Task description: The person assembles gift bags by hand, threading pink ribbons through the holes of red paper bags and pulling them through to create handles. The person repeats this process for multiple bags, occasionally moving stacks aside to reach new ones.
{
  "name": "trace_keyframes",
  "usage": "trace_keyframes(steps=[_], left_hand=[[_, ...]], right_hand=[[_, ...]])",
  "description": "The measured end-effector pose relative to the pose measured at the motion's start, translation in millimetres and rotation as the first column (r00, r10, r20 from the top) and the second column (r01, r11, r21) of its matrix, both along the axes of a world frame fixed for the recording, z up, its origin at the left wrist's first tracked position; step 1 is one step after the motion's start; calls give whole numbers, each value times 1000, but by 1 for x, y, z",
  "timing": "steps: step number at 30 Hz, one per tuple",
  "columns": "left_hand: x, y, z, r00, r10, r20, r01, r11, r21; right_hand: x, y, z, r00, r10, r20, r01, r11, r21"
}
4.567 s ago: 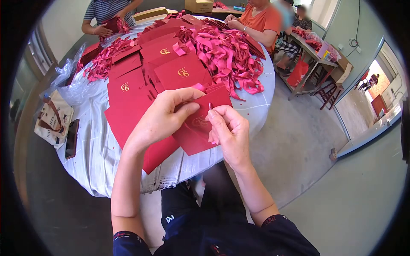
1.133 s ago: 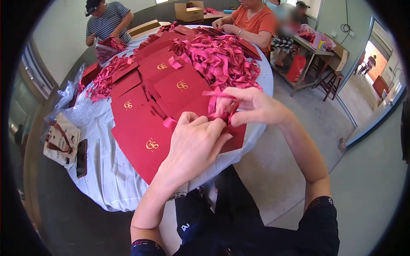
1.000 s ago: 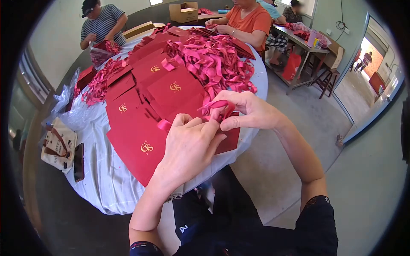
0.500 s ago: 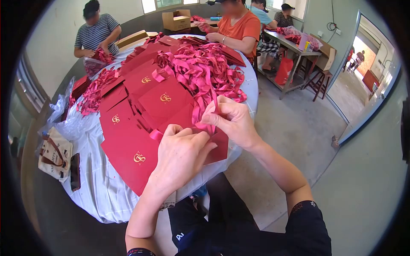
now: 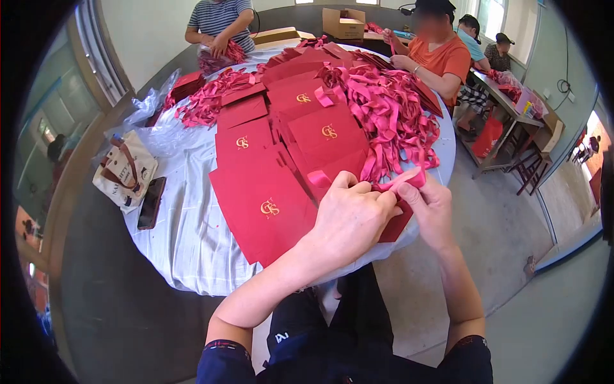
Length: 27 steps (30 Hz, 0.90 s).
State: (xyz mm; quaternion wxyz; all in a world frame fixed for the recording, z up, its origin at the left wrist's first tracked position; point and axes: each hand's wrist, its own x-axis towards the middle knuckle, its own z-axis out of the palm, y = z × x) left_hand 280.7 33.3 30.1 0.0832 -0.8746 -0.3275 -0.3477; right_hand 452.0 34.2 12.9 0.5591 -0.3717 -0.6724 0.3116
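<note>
A pink ribbon (image 5: 412,177) runs between my two hands over the near right edge of the table. My right hand (image 5: 430,208) pinches it between thumb and fingers. My left hand (image 5: 352,217), back towards me, curls its fingers round the ribbon's other part; its fingertips are partly hidden. Just under both hands lies a red paper piece (image 5: 400,224), mostly covered. To the left are red folders or bags (image 5: 268,208) with gold lettering, overlapping one another. Beyond my hands is a heap of pink ribbons (image 5: 396,115).
A white cloth (image 5: 185,256) covers the round table. On its left are a phone (image 5: 151,203), a canvas bag (image 5: 128,169) and clear plastic (image 5: 153,134). Across the table, one person (image 5: 220,25) handles ribbons; another in orange (image 5: 441,61) works at the right.
The view has turned left, so the table appears further right. My right hand has lowered, and the ribbon now stretches sideways between my hands instead of upward.
</note>
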Motion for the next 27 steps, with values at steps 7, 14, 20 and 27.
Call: trace_keyframes(steps=[7, 14, 20, 27], left_hand=[[-2, 1, 0, 999, 9, -31, -9, 1000, 11], [-8, 6, -1, 999, -8, -37, 8, 1000, 14], [-53, -7, 19, 944, 29, 329, -100, 975, 200], [-84, 0, -14, 916, 362, 170, -149, 702, -696]], right_hand=[[-17, 5, -17, 985, -173, 20, 166, 965, 203], [-26, 6, -13, 985, -166, -55, 174, 969, 174], [-26, 6, -8, 980, -160, -119, 171, 981, 89], [-34, 8, -19, 987, -136, -89, 140, 989, 39]])
